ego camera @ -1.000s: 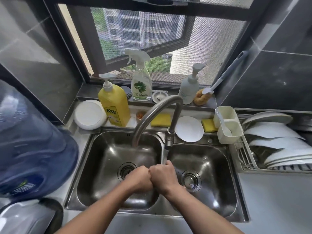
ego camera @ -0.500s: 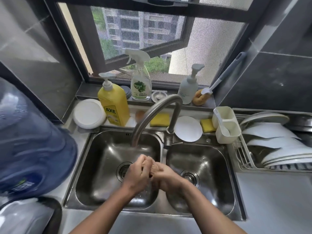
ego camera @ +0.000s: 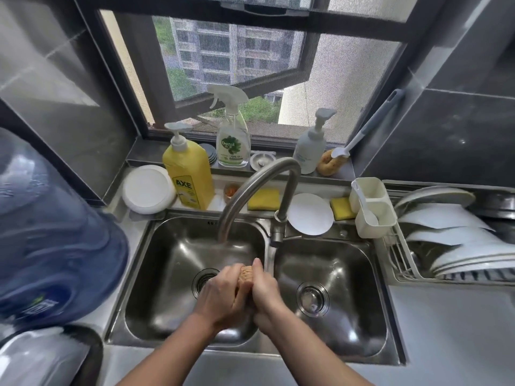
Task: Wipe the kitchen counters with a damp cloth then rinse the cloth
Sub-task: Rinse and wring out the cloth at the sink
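A bunched tan waffle-textured cloth (ego camera: 246, 275) is squeezed between my two hands over the left basin of the steel double sink (ego camera: 167, 263). My left hand (ego camera: 221, 295) wraps it from the left and my right hand (ego camera: 266, 292) grips it from the right, so only its top shows. The curved steel faucet (ego camera: 250, 188) arches over the left basin with its spout just beyond my hands. Grey counter (ego camera: 451, 330) lies to the right of the sink.
A big blue water jug (ego camera: 53, 240) stands at the left. Behind the sink are a yellow soap bottle (ego camera: 189, 176), a spray bottle (ego camera: 232, 140), yellow sponges (ego camera: 263, 199) and white lids. A dish rack with white plates (ego camera: 451, 240) sits at the right.
My hands moved left from over the sink divider to the left basin and turned around the cloth, whose top now shows between them.
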A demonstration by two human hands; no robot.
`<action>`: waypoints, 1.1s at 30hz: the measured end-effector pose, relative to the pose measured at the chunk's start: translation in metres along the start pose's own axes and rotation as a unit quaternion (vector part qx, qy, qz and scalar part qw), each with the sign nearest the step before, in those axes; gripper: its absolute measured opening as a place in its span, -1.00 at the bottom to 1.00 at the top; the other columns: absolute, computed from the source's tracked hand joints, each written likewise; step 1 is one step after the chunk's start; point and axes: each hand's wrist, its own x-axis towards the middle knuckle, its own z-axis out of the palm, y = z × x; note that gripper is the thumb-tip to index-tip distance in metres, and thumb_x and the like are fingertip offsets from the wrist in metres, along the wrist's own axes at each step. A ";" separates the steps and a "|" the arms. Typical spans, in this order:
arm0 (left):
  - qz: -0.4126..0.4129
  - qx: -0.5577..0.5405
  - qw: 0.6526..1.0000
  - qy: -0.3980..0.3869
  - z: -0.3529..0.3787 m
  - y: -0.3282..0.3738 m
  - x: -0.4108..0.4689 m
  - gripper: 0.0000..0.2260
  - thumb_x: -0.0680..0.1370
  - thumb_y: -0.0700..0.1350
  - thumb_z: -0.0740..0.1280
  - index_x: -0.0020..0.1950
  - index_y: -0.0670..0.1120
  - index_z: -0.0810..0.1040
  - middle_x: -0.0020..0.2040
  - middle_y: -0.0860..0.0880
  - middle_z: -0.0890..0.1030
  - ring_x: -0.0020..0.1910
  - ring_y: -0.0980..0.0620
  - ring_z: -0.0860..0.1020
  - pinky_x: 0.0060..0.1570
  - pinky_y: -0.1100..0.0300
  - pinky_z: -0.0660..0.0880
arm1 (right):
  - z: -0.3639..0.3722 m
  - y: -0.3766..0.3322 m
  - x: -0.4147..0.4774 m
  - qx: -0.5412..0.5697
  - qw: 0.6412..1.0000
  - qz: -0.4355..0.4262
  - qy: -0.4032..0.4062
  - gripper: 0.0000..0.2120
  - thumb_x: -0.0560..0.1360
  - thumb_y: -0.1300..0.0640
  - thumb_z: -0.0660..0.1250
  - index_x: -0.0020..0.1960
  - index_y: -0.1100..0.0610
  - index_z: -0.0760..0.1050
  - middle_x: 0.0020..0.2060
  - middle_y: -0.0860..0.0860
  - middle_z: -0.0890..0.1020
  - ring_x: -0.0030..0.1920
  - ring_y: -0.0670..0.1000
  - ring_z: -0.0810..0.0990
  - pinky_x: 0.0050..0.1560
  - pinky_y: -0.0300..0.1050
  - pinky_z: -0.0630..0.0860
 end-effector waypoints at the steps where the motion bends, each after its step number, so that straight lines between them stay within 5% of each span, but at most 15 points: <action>1: 0.016 -0.004 1.000 -0.005 -0.001 -0.004 -0.001 -0.34 0.55 0.43 -0.10 0.20 -0.04 0.49 -0.05 -0.03 0.58 -0.11 -0.12 0.59 -0.14 -0.04 0.52 | 0.001 0.001 0.001 0.023 0.999 0.046 -0.011 -0.56 0.61 -0.19 0.14 -0.05 0.16 0.57 -0.41 0.07 0.66 -0.42 0.02 0.64 -0.46 -0.21 0.50; 4: 0.101 0.016 0.995 -0.016 -0.005 -0.013 -0.002 -0.36 0.53 0.41 0.04 0.34 -0.05 0.40 -0.02 -0.03 0.57 -0.19 -0.06 0.59 -0.18 0.09 0.53 | 0.007 0.007 0.011 0.058 0.987 0.143 -0.045 -0.50 0.49 -0.30 0.24 0.03 0.13 0.59 -0.26 0.08 0.67 -0.29 0.08 0.67 -0.38 -0.21 0.49; 6: 0.123 0.029 0.992 -0.011 -0.009 -0.017 -0.001 -0.43 0.55 0.37 0.05 0.31 -0.03 0.40 -0.05 -0.04 0.59 -0.25 -0.08 0.59 -0.24 0.11 0.51 | 0.004 0.009 0.017 0.042 0.980 0.181 -0.077 -0.58 0.40 -0.29 0.35 -0.25 0.08 0.51 -0.42 0.00 0.51 -0.49 -0.03 0.50 -0.50 -0.28 0.35; 8: 0.132 0.060 0.989 0.012 -0.012 -0.017 0.004 -0.53 0.60 0.32 -0.02 0.09 -0.01 0.45 -0.20 -0.03 0.59 -0.35 -0.09 0.56 -0.36 0.11 0.47 | 0.000 0.003 0.005 0.010 0.979 0.181 -0.091 -0.50 0.52 -0.21 0.21 -0.48 0.06 0.32 -0.62 -0.06 0.31 -0.68 -0.11 0.22 -0.65 -0.33 0.10; 11: 0.118 0.129 0.984 0.036 -0.014 -0.014 0.015 -0.46 0.65 0.27 -0.12 -0.28 0.00 0.42 -0.42 0.00 0.51 -0.49 -0.08 0.52 -0.53 0.15 0.36 | -0.003 -0.003 -0.009 -0.012 0.989 0.135 -0.067 -0.43 0.59 -0.13 0.11 -0.55 0.05 0.25 -0.65 -0.07 0.19 -0.69 -0.11 0.09 -0.65 -0.34 -0.01; 16: 0.031 0.195 0.980 0.029 -0.004 -0.008 0.016 -0.41 0.64 0.20 -0.10 -0.40 -0.02 0.48 -0.47 0.01 0.55 -0.50 -0.02 0.55 -0.55 0.23 0.29 | 0.001 0.001 -0.009 0.012 0.995 0.095 -0.034 -0.43 0.58 -0.27 0.09 -0.44 0.08 0.37 -0.60 -0.03 0.25 -0.65 -0.08 0.16 -0.59 -0.32 0.06; 20: 0.088 0.178 0.978 0.065 -0.008 -0.005 0.014 -0.55 0.61 0.10 0.04 -0.39 -0.02 0.46 -0.47 0.02 0.50 -0.53 -0.02 0.51 -0.58 0.22 0.27 | 0.002 0.007 -0.002 -0.073 0.996 0.038 -0.038 -0.28 0.42 -0.51 0.06 -0.24 0.13 0.61 -0.25 0.18 0.70 -0.27 0.14 0.64 -0.25 -0.10 0.40; 24: 0.142 0.168 0.974 0.063 -0.013 -0.009 0.012 -0.59 0.63 0.14 0.03 -0.30 -0.02 0.43 -0.39 0.02 0.47 -0.50 -0.03 0.48 -0.55 0.16 0.29 | -0.005 0.008 -0.008 -0.104 0.990 0.061 -0.073 -0.32 0.45 -0.49 0.04 -0.42 0.07 0.48 -0.52 0.01 0.44 -0.53 -0.04 0.33 -0.47 -0.23 0.15; 29: 0.025 0.139 0.990 0.011 -0.013 0.001 0.010 -0.34 0.59 0.33 -0.21 -0.31 -0.04 0.47 -0.39 -0.02 0.58 -0.41 -0.11 0.57 -0.45 0.14 0.28 | -0.005 0.007 -0.008 -0.056 0.996 0.026 -0.060 -0.49 0.58 -0.26 0.11 -0.34 0.07 0.49 -0.55 -0.02 0.31 -0.55 -0.06 0.24 -0.50 -0.24 0.12; 33: -0.137 0.061 0.987 -0.062 -0.011 0.020 0.018 -0.18 0.43 0.38 -0.35 -0.28 -0.08 0.58 -0.18 -0.09 0.68 -0.13 -0.11 0.60 -0.21 0.09 0.32 | -0.002 0.008 -0.005 -0.129 0.991 -0.025 -0.003 -0.42 0.53 -0.29 0.10 -0.12 0.19 0.63 -0.33 0.05 0.60 -0.27 0.06 0.56 -0.24 -0.09 0.46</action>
